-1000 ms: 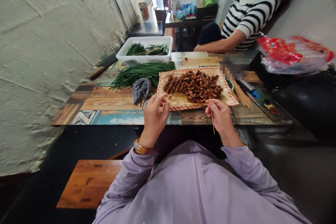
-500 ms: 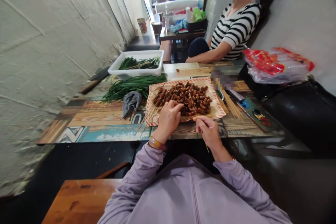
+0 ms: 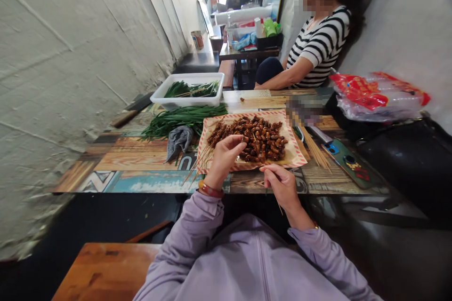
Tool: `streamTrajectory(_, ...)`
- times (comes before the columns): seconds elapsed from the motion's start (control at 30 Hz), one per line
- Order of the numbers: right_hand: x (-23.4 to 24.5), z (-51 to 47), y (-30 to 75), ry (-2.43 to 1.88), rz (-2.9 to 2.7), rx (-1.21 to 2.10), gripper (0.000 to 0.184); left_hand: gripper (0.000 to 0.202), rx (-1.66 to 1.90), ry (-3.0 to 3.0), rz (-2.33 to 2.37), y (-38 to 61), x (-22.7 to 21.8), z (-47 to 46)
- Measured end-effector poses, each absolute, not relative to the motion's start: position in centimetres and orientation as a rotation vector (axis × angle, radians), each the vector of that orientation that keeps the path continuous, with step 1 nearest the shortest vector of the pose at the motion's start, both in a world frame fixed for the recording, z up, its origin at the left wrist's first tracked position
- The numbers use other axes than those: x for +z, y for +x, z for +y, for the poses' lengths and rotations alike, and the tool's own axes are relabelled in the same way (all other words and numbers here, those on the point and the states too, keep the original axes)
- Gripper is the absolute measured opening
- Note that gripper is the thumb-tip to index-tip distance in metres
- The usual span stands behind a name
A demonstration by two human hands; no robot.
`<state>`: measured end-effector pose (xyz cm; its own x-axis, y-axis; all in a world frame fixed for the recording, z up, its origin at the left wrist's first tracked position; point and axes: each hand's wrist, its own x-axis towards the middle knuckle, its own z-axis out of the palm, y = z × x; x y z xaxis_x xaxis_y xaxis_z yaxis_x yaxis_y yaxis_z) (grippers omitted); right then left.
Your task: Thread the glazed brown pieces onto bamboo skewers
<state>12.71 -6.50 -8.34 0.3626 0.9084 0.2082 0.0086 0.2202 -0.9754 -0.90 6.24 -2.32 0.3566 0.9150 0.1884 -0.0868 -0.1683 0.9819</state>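
A heap of glossy dark-brown morsels [image 3: 266,138], which look like pupae or nymphs, lies on a tray lined with red-and-white-edged paper [image 3: 298,153]. Over the heap's near left side, my left hand [image 3: 226,155] is closed in a pinch, with a small brown morsel at the thumb and fingertips. At the tray's near edge, my right hand [image 3: 280,182] is closed around a thin wooden skewer [image 3: 280,207], whose lower end sticks out below the palm. Several loaded skewers [image 3: 197,164] rest at the tray's left, their bare sticks pointing toward me.
Green chives [image 3: 176,120] and a grey cloth [image 3: 179,141] lie left of the tray. Behind stands a white tub [image 3: 187,101]. Loose skewers [image 3: 314,146], a knife [image 3: 319,134] and a phone [image 3: 349,162] lie right. A person in stripes [image 3: 318,51] sits across.
My left hand has risen slightly off the heap, its thumb and fingertips now pinched on a morsel. My right hand keeps its hold on the skewer. The camera view has shifted a little.
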Motion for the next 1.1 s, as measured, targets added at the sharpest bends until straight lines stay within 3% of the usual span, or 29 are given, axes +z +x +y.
streamTrajectory(0.3,-7.6,-6.8,12.4,-1.262,-1.135,0.768,0.02,0.028,1.015,0.865,0.519,-1.1,-2.6,6.4)
streamTrajectory(1.1,-7.4,-6.8,12.2,-1.517,-1.152,0.839,0.032,0.028,1.069,0.774,0.604,-1.7,-3.1,7.4)
